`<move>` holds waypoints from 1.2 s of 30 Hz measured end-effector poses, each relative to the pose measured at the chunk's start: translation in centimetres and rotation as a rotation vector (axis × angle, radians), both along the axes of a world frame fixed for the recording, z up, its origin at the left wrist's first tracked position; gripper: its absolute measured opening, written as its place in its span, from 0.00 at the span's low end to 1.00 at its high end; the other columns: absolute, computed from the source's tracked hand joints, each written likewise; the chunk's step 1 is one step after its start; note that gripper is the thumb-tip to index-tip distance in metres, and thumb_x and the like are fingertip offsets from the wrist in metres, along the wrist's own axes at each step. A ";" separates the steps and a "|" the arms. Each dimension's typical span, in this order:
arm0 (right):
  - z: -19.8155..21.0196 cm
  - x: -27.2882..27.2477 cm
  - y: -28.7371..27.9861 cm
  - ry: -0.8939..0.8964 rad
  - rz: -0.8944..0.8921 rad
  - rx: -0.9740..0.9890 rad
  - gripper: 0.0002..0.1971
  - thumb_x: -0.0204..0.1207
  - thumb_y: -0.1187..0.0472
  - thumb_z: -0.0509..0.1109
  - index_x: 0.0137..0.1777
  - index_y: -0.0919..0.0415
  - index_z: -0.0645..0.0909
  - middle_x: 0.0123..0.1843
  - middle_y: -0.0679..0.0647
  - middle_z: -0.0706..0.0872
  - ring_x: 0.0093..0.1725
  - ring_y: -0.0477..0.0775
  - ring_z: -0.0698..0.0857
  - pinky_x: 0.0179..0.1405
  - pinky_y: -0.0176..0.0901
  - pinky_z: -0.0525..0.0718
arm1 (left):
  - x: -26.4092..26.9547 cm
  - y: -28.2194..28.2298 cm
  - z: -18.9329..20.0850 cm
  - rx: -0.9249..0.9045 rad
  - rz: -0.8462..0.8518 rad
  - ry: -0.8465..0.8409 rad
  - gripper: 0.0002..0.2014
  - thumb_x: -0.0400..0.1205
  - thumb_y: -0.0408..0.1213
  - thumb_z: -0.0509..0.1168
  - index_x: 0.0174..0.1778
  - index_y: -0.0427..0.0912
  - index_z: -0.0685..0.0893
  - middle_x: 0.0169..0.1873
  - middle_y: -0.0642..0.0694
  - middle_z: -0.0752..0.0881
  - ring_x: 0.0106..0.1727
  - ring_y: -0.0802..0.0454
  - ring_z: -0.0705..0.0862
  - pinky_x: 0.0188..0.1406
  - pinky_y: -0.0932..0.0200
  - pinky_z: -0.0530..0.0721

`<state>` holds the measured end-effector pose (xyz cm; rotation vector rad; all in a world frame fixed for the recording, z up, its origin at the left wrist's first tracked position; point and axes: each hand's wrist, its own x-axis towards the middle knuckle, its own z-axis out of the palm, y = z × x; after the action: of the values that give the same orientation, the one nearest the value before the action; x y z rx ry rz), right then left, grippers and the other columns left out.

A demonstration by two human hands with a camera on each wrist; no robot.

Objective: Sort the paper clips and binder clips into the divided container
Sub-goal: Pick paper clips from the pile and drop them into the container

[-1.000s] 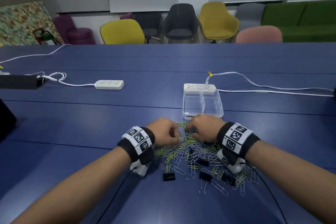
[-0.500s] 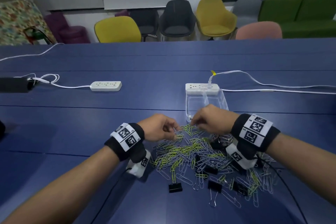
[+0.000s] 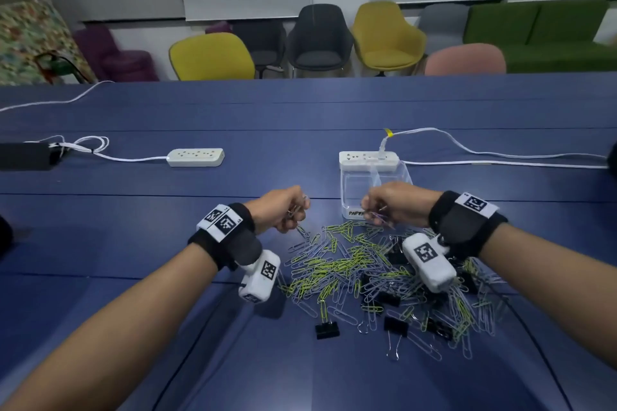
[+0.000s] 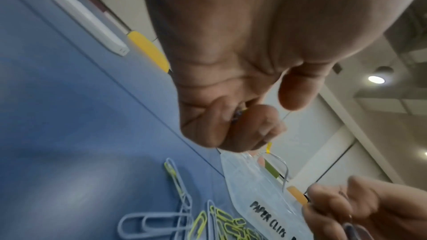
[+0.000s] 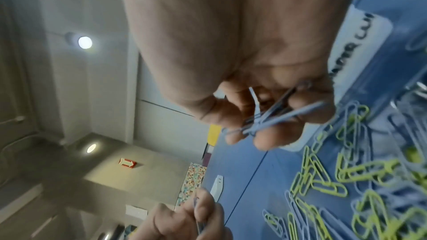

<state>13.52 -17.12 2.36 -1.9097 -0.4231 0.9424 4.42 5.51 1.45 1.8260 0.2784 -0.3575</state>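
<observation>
A heap of blue and yellow-green paper clips (image 3: 347, 264) mixed with black binder clips (image 3: 327, 330) lies on the blue table. Behind it stands a clear divided container (image 3: 350, 192) labelled "PAPER CLIPS" (image 4: 269, 217). My left hand (image 3: 293, 210) is lifted over the heap's far left edge, fingers curled around a few paper clips (image 4: 240, 113). My right hand (image 3: 379, 210) hovers at the container's front wall and pinches a small bunch of blue paper clips (image 5: 277, 114). Both container compartments look empty.
A white power strip (image 3: 369, 160) with a cable touches the container's far side. Another power strip (image 3: 195, 157) lies to the left, with a black box (image 3: 23, 157) at the far left. Chairs line the table's far edge.
Both hands have lifted off the heap with paper clips in their fingers and moved apart, the right one up toward the container's front.
</observation>
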 end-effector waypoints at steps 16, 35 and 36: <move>-0.4 -0.9 -0.1 -0.638 0.457 -0.540 0.14 0.83 0.60 0.54 0.55 0.56 0.82 0.43 0.47 0.83 0.47 0.54 0.81 0.48 0.44 0.77 | 2.7 2.6 -2.5 0.778 -0.286 -0.090 0.11 0.87 0.43 0.55 0.44 0.51 0.81 0.47 0.51 0.86 0.52 0.49 0.84 0.54 0.57 0.79; -3.2 -0.5 0.0 -1.106 0.486 -0.737 0.14 0.77 0.53 0.68 0.62 0.46 0.85 0.57 0.54 0.88 0.57 0.59 0.86 0.43 0.42 0.73 | 2.8 2.9 -3.4 0.931 -0.501 -0.289 0.11 0.71 0.49 0.77 0.49 0.57 0.91 0.35 0.55 0.75 0.39 0.55 0.77 0.46 0.55 0.81; -3.0 -0.6 0.1 -1.102 0.496 -0.734 0.13 0.77 0.54 0.68 0.60 0.47 0.86 0.55 0.54 0.89 0.56 0.59 0.86 0.42 0.41 0.71 | 2.6 2.7 -3.5 0.923 -0.503 -0.301 0.09 0.70 0.48 0.77 0.45 0.56 0.91 0.35 0.56 0.75 0.40 0.56 0.77 0.48 0.53 0.81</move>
<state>12.93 -17.04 -0.66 -2.9991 -1.3770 0.2077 7.07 8.21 -2.02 2.8291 -0.2957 -0.3099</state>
